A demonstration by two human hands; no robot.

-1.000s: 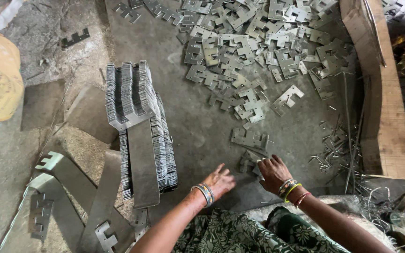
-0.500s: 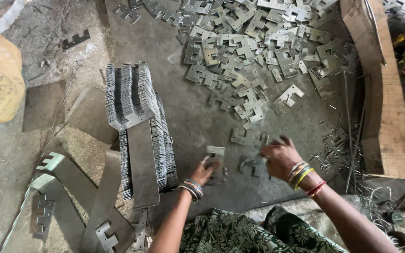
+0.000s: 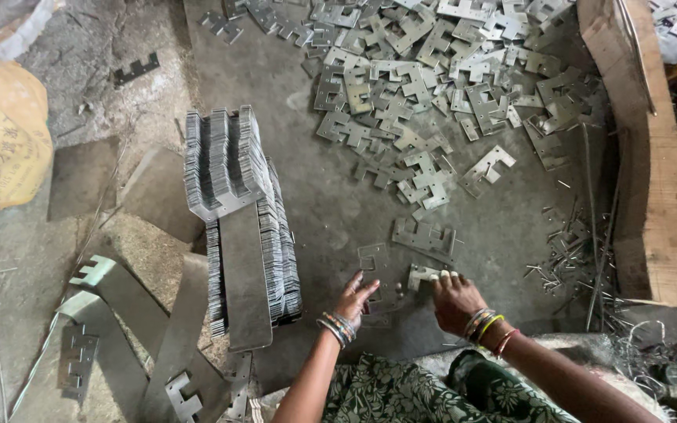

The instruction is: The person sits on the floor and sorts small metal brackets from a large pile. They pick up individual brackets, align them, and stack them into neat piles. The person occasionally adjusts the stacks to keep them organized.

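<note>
My left hand (image 3: 352, 301) lies low over the grey floor with its fingers spread, touching flat stamped metal pieces (image 3: 385, 301). A small square-notched piece (image 3: 374, 257) lies just beyond its fingertips. My right hand (image 3: 456, 301) is curled with its fingertips on a bright notched metal piece (image 3: 423, 275). Both wrists wear bangles. A longer stamped piece (image 3: 425, 237) lies just past both hands. A loose heap of the same notched pieces (image 3: 432, 86) spreads across the far floor.
Upright stacks of stamped pieces (image 3: 229, 157) stand to the left, with a long metal strip (image 3: 244, 274) laid over them. Punched scrap strips (image 3: 119, 321) lie at the lower left, a yellow sack (image 3: 9, 149) at the far left. A wooden plank (image 3: 656, 172) and thin offcuts (image 3: 573, 251) are on the right.
My left hand has lowered from holding a piece up to lying spread over the pieces on the floor. My right hand has drawn back slightly toward me, onto the bright piece.
</note>
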